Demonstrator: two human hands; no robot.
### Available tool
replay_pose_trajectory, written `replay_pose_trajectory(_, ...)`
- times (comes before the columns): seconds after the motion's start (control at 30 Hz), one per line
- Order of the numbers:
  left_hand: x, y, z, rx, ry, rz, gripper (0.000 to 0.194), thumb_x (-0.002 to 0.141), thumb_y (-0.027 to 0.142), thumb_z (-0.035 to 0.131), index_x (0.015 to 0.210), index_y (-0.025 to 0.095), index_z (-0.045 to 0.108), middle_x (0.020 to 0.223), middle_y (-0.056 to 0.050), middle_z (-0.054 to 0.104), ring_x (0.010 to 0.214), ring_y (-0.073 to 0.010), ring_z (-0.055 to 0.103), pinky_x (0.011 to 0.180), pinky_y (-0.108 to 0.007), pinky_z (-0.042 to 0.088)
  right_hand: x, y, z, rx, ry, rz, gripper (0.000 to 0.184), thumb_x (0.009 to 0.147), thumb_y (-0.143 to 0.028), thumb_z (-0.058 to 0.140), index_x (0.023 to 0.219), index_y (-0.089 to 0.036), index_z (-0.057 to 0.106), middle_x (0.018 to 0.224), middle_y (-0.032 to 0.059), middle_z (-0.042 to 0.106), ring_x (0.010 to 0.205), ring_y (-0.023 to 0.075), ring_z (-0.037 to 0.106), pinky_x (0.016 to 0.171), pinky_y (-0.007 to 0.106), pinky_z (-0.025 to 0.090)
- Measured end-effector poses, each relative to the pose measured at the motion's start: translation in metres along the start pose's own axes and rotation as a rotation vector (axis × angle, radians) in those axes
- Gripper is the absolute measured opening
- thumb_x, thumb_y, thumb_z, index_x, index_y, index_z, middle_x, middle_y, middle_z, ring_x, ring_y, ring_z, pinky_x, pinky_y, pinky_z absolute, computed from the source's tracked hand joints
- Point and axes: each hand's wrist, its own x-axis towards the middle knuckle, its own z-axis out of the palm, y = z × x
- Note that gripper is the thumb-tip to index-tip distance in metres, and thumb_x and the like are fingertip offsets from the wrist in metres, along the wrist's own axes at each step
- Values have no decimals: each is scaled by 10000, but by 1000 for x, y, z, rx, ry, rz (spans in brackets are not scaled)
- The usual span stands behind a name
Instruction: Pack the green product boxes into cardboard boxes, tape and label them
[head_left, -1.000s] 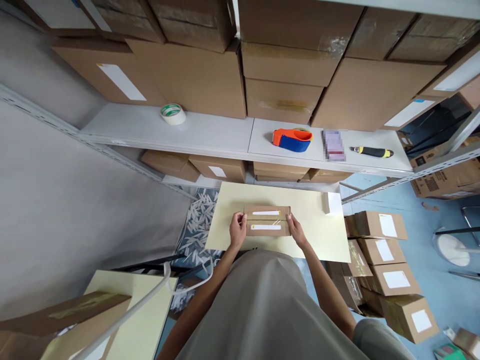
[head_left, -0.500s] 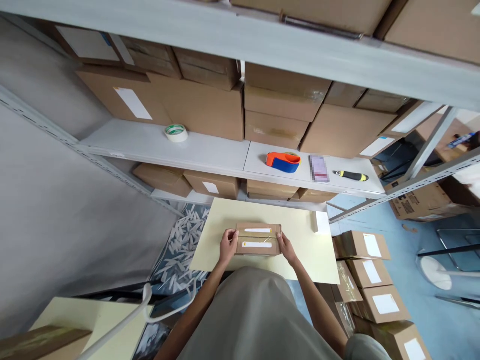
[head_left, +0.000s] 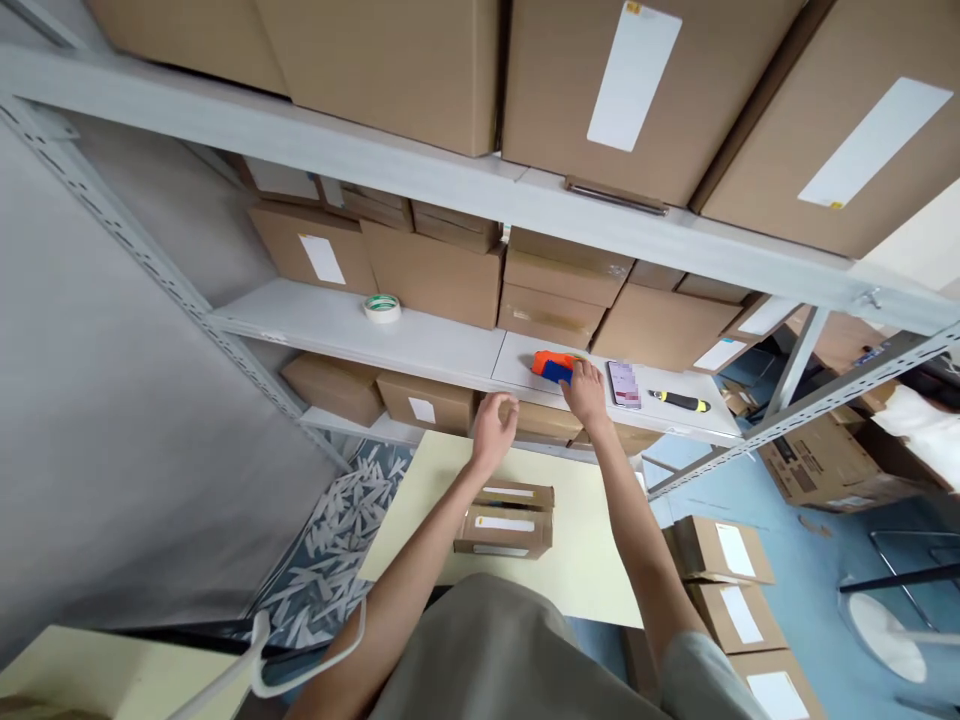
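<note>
At the middle shelf's front edge my right hand (head_left: 586, 390) is closed around the right end of an orange and blue tape dispenser (head_left: 552, 367), hiding part of it. My left hand (head_left: 495, 430) hangs in the air in front of the shelf, left of the dispenser. Its fingers are curved and apart from the thumb, with nothing seen between them. Below both hands, a small cardboard box (head_left: 510, 545) with white labels rests on the pale yellow tabletop (head_left: 592, 560). A gap shows between its top flaps.
On the shelf (head_left: 442, 345) are a tape roll (head_left: 382, 309), a phone (head_left: 623, 384) and a yellow and black utility knife (head_left: 679, 401). A shelf beam (head_left: 360, 140) crosses above. Labelled boxes (head_left: 739, 610) are stacked at right; a white bent tube (head_left: 259, 660) is lower left.
Both hands have let go of the small box and moved up toward the shelf. The right hand has taken hold of the tape dispenser. The box's flaps have parted, and the view has tilted up.
</note>
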Motion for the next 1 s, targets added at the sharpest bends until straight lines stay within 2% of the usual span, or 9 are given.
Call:
replay_pose_trajectory(0.07,7,18,4,-38,-5,48,95,994,188,591,992,255,658,1134,-82,771,1158,-259,730,1090,-449,550,24,-5,-2,-91,-144,39,529,1063,-231,581,1556,-53,511,1525,289,635,1445,379,570,1230,483,386)
replay_pose_trajectory(0.17,-1,25,5,-64,-10,52,106,979,167,594,955,255,649,1134,-77,773,1162,-254,738,1092,-441,549,37,-10,4,-160,-290,67,546,1062,-174,557,1568,8,460,1492,315,654,1419,369,598,1211,452,376)
replay_pose_trajectory(0.33,-30,8,3,-64,-47,-106,72,974,196,635,984,246,686,1110,-84,802,1133,-262,761,1050,-439,573,35,-11,11,-175,-315,71,474,1062,-82,457,1515,53,480,1357,332,713,1313,352,668,1158,423,406)
replay_pose_trajectory(0.47,-60,0,-5,-83,-116,-141,97,1000,267,630,1016,240,722,1124,-86,818,1121,-255,765,1055,-433,571,19,-4,12,-145,-228,92,441,1077,-111,457,1501,6,493,1333,308,718,1257,344,679,1133,437,448)
replay_pose_trajectory(0.57,-94,-6,-21,-107,-149,-191,141,1008,328,636,1008,236,742,1093,-81,819,1095,-248,770,1050,-414,579,-19,2,23,-59,-126,69,399,1082,-170,486,1459,-43,521,1330,292,709,1268,361,664,1152,473,458)
replay_pose_trajectory(0.67,-134,-16,-40,-144,-168,-351,208,1009,391,646,990,224,769,1044,-89,829,1038,-250,786,1001,-395,606,-83,-2,50,179,-74,87,414,1082,-289,514,1443,-87,527,1293,264,718,1228,380,678,1105,502,507)
replay_pose_trajectory(0.8,-180,-29,-55,-206,-196,-522,261,1027,383,586,1063,218,786,982,-77,831,917,-220,793,899,-360,632,-182,-33,99,758,-260,217,489,1008,-586,625,1292,-188,610,1070,138,767,979,327,725,911,461,598)
replay_pose_trajectory(0.87,-196,-32,-58,-200,-195,-559,232,1009,347,604,1107,218,771,963,-67,823,878,-205,785,861,-343,632,-221,-52,115,1035,-358,286,547,930,-704,683,1188,-224,639,1024,100,774,946,300,726,896,440,610)
replay_pose_trajectory(1.0,-209,-28,-61,-160,-183,-603,190,942,351,716,1077,219,740,1020,-70,821,924,-208,785,861,-333,633,-254,-75,115,1295,-376,400,597,870,-756,749,1168,-247,661,1115,95,796,1030,286,734,986,441,606)
